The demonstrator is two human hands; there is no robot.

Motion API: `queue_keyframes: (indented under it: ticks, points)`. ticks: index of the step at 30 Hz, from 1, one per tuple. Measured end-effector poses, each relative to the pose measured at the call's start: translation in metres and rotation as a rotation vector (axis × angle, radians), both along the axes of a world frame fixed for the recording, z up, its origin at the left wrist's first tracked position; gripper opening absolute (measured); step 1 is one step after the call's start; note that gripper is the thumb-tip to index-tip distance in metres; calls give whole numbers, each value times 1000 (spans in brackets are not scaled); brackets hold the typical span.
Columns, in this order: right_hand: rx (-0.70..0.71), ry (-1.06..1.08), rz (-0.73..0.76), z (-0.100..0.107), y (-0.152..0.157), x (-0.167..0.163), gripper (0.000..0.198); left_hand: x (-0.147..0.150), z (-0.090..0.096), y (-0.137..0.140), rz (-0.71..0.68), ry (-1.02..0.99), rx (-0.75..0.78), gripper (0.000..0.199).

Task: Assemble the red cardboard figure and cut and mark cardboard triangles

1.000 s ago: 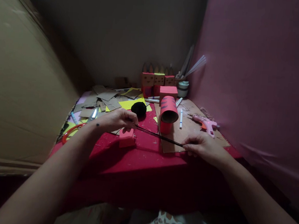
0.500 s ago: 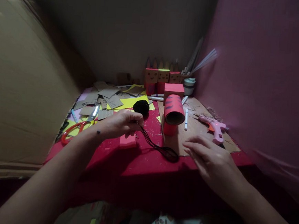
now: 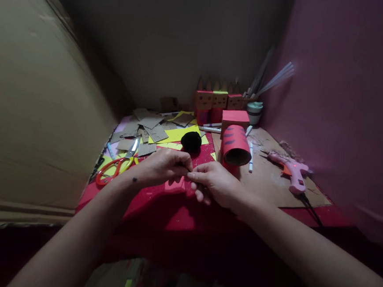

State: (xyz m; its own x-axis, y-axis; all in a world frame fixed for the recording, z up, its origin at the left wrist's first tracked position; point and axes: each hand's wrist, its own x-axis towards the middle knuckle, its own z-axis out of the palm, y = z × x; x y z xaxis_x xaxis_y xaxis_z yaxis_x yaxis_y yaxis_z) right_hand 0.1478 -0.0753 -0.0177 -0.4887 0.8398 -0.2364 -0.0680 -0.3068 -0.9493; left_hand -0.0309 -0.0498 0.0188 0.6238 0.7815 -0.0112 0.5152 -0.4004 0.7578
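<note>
My left hand (image 3: pixel 170 165) is closed in a pinch on black yarn, which is almost wholly hidden by the fingers. Its fingertips meet those of my right hand (image 3: pixel 213 180), which pinches at the same spot, so the yarn lies between both. Just beyond the hands rests a black yarn ball (image 3: pixel 191 141). Under my fingers lies a small pink-red paper piece (image 3: pixel 175 185), partly covered. To the right stands a red paper-covered cardboard tube figure (image 3: pixel 234 140), its striped tube lying sideways with the open end facing me.
Orange-handled scissors (image 3: pixel 111 172) lie left, by cardboard scraps (image 3: pixel 151 122) and yellow paper (image 3: pixel 174 134). A pink glue gun (image 3: pixel 290 169) rests on a cardboard sheet (image 3: pixel 264 189) at right, near a white marker (image 3: pixel 251 158). Several box-headed figures (image 3: pixel 219 100) and a lidded cup (image 3: pixel 254 113) stand behind.
My right hand has moved left to meet my left hand and closed its fingertips. The black yarn loop that hung from my left hand is now hidden. The view has shifted slightly left.
</note>
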Motion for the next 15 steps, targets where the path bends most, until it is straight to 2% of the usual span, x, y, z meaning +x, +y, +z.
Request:
queue_keyframes:
  ticks: [4,7,9,11,12,15]
  points:
    - [-76,70,-50,1,3,3,22,-14,-2,1,85,-24,-14,20]
    - [-65,57,-86,1,0,9,20,-47,5,9,356,38,103,28]
    - [-49,31,-82,-1,-3,12,22,-75,9,15,591,166,208,24]
    - [-47,2,-63,-3,-7,15,27,-100,9,16,748,366,244,15]
    - [-48,-15,-52,-5,-8,15,28,-109,6,15,790,473,229,13]
    - [-28,-58,-60,-9,-11,14,30,-120,-10,9,830,709,115,28]
